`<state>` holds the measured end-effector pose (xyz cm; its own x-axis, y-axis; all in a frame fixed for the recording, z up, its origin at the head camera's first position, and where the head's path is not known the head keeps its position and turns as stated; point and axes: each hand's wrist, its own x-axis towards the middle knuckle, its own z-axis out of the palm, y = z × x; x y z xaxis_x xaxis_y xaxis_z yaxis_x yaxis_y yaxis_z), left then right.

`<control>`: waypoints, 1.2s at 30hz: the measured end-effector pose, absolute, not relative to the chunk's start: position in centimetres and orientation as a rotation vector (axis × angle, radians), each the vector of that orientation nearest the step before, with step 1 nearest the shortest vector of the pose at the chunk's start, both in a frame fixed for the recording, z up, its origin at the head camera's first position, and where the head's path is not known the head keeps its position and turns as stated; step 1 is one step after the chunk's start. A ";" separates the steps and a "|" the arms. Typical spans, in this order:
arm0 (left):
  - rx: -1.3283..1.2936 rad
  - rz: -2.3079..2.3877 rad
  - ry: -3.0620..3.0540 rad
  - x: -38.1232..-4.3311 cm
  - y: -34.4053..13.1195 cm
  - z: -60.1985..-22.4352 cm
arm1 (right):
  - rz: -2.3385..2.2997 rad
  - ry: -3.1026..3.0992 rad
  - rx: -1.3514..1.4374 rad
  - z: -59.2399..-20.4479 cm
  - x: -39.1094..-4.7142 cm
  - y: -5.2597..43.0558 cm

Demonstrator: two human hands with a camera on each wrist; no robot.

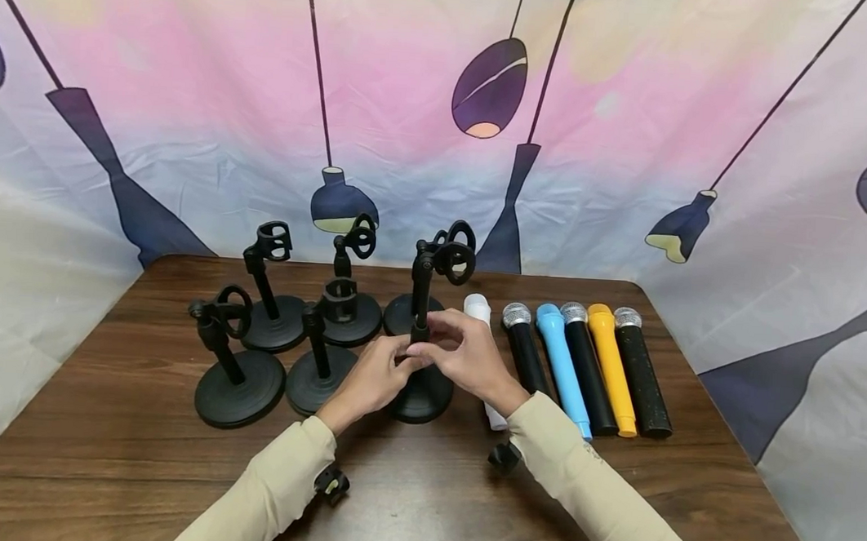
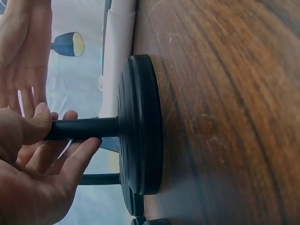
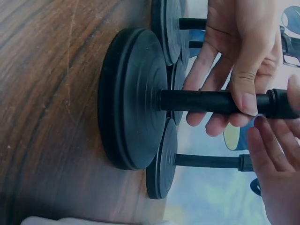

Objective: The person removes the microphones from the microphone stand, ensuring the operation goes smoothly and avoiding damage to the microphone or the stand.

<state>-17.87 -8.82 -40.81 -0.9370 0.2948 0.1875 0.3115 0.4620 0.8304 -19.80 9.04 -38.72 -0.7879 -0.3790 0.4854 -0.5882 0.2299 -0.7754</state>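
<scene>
A black desktop microphone stand (image 1: 421, 399) stands upright on its round base in front of the person. My left hand (image 1: 377, 372) pinches its pole (image 3: 197, 101), thumb on one side and fingers on the other. Just above, my right hand (image 1: 473, 358) holds the stand around the collar (image 3: 276, 104) near the top of the pole, thumb and fingertips on opposite sides. The ring-shaped clip (image 1: 454, 262) rises above both hands. Another stand (image 1: 399, 311) is partly hidden behind this one.
Several more black stands (image 1: 239, 391) occupy the wooden table's left and back. To the right, a white microphone (image 1: 478, 308) lies partly behind the right hand, beside a blue one (image 1: 564, 371), a yellow one (image 1: 612, 370) and several black ones (image 1: 641, 371). A printed cloth (image 1: 413, 98) hangs behind.
</scene>
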 end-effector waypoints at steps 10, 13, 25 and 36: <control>-0.563 -1.535 -2.651 -17.9 -8.9 -40.8 | 1.602 -2.243 0.885 -39.2 -20.0 9.0; -0.562 -1.556 -2.646 -17.8 -8.8 -40.8 | 1.634 -2.227 0.875 -39.3 -20.0 9.0; -0.533 -1.596 -2.660 -17.7 -8.7 -40.7 | 1.729 -2.280 0.807 -39.1 -19.6 9.0; -0.489 -1.673 -2.663 -17.8 -8.8 -40.8 | 1.771 -2.278 0.823 -39.2 -19.7 9.1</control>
